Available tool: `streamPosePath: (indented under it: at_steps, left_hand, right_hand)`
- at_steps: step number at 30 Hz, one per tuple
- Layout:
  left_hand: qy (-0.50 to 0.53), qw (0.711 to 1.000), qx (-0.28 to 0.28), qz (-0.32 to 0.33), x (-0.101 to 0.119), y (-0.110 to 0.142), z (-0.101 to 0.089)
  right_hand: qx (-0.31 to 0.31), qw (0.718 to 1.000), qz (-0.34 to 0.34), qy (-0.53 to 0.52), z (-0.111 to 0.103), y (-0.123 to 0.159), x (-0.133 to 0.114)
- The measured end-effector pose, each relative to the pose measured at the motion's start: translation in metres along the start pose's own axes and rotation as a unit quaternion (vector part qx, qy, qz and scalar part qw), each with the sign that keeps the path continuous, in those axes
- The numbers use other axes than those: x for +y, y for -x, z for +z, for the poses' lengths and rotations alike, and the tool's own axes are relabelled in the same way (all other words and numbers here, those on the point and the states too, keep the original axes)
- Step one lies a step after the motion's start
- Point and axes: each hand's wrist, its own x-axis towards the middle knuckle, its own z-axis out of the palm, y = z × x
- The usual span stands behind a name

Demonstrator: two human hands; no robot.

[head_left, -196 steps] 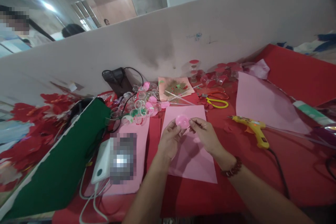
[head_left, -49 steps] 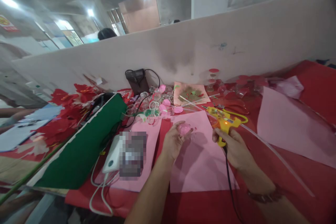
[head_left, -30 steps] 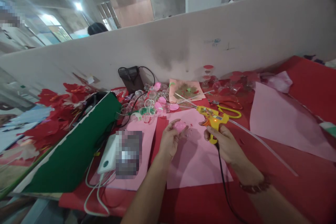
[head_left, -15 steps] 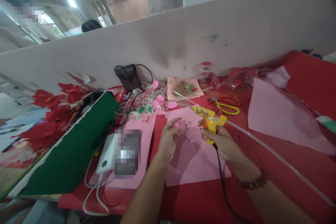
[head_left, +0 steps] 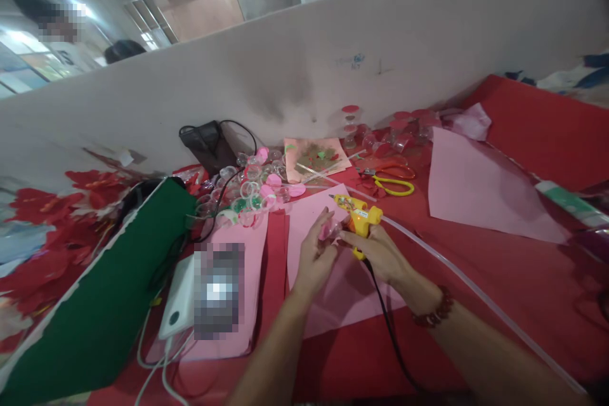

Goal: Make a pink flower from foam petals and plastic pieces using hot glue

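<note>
My left hand (head_left: 314, 257) is closed around a small clear plastic cup (head_left: 328, 230) with pink on it, above a pink sheet (head_left: 328, 314). In my right hand (head_left: 384, 255) is a yellow hot glue gun (head_left: 360, 217), its nozzle pointing up and left past the cup. A long clear glue stick (head_left: 447, 258) sticks out of the gun's back and runs down to the right. My right fingers come close to the cup; whether they touch it I cannot tell. The cup's underside is hidden by my fingers.
Clear cups and pink discs (head_left: 252, 189) are heaped behind my left hand. Yellow-handled scissors (head_left: 394, 186) lie beyond the gun. At left stand a white power bank (head_left: 178, 298) and a green board (head_left: 109, 304). A black pouch (head_left: 209, 146) leans on the partition (head_left: 266, 76).
Earlier the glue gun lay on the table at right, with both hands at the pink cup. My right hand has since picked it up, and just now both hands have drawn closer together.
</note>
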Motion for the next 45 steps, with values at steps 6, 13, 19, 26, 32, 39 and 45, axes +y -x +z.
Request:
streamPosePath:
  at_steps: [6, 13, 19, 26, 32, 39, 45]
  left_hand:
    - [-0.057, 0.998, 0.017, 0.007, 0.003, 0.002, 0.003]
    - [0.066, 0.993, 0.094, -0.017, 0.011, -0.004, 0.0]
    - [0.193, 0.972, 0.123, -0.054, 0.012, -0.016, -0.024]
    - [0.222, 0.964, 0.139, -0.048, 0.006, -0.022, -0.037]
    - [0.216, 0.968, 0.12, -0.046, 0.011, -0.022, -0.032]
    - [0.199, 0.971, 0.122, -0.057, 0.009, -0.021, -0.032]
    - [0.207, 0.968, 0.127, -0.056, 0.008, -0.021, -0.035]
  right_hand:
    - [0.016, 0.996, 0.003, 0.092, 0.0, 0.003, -0.003]
    - [0.057, 0.989, -0.046, 0.125, -0.002, 0.002, -0.004]
    - [-0.033, 0.995, 0.011, 0.091, -0.002, 0.007, -0.018]
    - [-0.055, 0.989, 0.009, 0.138, -0.007, 0.006, -0.008]
    - [-0.044, 0.986, 0.016, 0.161, -0.006, 0.007, -0.005]
    - [-0.046, 0.986, 0.002, 0.159, -0.006, 0.006, -0.004]
    - [-0.046, 0.987, -0.003, 0.156, -0.008, 0.004, 0.0]
